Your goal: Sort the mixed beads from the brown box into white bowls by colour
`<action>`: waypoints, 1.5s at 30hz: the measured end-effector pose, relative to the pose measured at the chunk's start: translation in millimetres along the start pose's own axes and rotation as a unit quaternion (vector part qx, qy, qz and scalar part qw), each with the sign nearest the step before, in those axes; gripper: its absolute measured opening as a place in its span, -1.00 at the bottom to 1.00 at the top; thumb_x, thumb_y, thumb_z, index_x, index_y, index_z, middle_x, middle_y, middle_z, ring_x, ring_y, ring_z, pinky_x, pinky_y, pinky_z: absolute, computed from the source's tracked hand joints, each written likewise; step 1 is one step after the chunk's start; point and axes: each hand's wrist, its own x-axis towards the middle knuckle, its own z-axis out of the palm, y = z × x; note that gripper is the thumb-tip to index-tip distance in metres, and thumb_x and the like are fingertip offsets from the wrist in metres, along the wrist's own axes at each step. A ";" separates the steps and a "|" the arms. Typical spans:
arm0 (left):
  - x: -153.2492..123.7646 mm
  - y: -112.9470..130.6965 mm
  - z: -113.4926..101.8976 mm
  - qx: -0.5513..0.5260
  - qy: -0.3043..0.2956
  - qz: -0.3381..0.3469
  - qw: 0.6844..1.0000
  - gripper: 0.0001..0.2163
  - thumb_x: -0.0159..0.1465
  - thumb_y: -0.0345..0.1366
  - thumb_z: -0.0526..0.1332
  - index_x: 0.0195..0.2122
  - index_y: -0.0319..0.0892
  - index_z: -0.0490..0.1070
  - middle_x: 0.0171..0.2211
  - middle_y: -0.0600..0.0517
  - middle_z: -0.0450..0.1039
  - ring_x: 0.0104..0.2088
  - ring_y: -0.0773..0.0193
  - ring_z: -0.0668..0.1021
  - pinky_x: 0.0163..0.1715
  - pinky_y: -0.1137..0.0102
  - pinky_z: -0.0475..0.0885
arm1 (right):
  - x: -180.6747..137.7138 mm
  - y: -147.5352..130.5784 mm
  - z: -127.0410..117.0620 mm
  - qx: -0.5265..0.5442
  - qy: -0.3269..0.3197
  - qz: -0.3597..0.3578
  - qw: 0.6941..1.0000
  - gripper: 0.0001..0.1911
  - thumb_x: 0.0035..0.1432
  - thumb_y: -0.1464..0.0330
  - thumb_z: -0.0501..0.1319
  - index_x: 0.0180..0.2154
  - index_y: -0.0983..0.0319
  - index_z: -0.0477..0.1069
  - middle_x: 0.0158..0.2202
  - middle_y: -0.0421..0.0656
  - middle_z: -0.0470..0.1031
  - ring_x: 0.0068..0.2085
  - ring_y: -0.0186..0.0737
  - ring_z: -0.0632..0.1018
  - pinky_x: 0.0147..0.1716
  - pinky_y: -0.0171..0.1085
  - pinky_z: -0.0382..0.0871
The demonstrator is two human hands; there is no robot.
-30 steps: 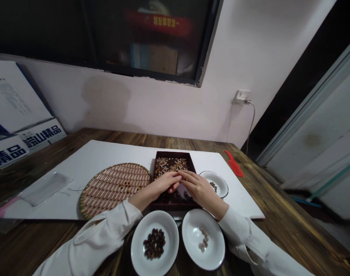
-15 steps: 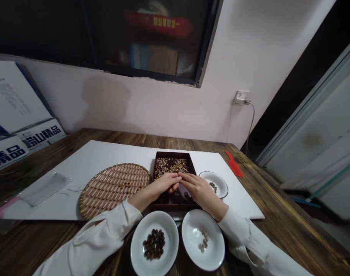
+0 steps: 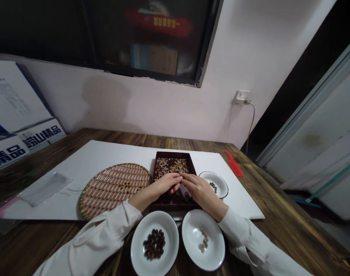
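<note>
Both my hands meet at the fingertips over a dark red tray (image 3: 193, 164), whose far part is covered with small round beads (image 3: 170, 165) in brown, tan, black and whitish tones. My left hand (image 3: 167, 184) is closed, its fingers curled and thumb side up. My right hand (image 3: 196, 188) bends over from the other side, fingers together and pointing down to the left. Whatever lies between the fingers is hidden. Near my wrists stand a white bowl of dark brown beads (image 3: 154, 244) and a second bowl with several pale beads (image 3: 204, 240).
A round woven tray (image 3: 106, 188) at left carries several yellowish beads. Right of the red tray is a small white bowl (image 3: 221, 183) with a few brownish beads. A red scoop-like tool (image 3: 235, 168), a clear plastic tray (image 3: 45, 188) and a white board (image 3: 238, 199) lie on the wooden table.
My fingertips have shifted very slightly to the right over the tray. Nothing else visibly differs.
</note>
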 end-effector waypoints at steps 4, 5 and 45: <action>-0.2 0.0 0.5 -0.008 -0.001 -0.003 1.000 -0.68 0.23 -0.01 0.14 -0.29 -0.22 0.33 -0.63 0.19 0.22 -0.63 0.46 0.25 -0.58 0.49 0.13 | -0.9 0.9 1.8 -0.003 0.004 0.008 1.000 -0.62 0.23 0.57 0.08 0.06 0.28 0.40 0.08 0.01 0.47 0.02 -0.09 0.53 -0.06 -0.09 0.52; -0.2 -0.5 0.4 -0.011 -0.002 -0.002 1.000 -0.68 0.24 -0.01 0.14 -0.28 -0.22 0.32 -0.63 0.20 0.22 -0.63 0.46 0.24 -0.59 0.49 0.11 | -0.9 0.8 1.7 -0.004 0.005 0.010 1.000 -0.62 0.23 0.57 0.08 0.06 0.28 0.40 0.08 0.01 0.47 0.02 -0.09 0.53 -0.07 -0.09 0.52; -1.5 -1.7 4.0 -0.001 -0.038 -0.048 0.998 -0.44 0.08 0.30 0.13 -0.43 -0.21 0.31 -0.69 0.24 -0.03 -0.65 0.47 0.02 -0.60 0.42 -0.12 | -2.0 -8.3 -0.7 -0.206 -0.023 0.165 0.964 -0.71 0.30 0.43 0.08 0.01 0.26 0.42 -0.14 -0.07 0.51 -0.20 -0.15 0.48 -0.24 -0.20 0.26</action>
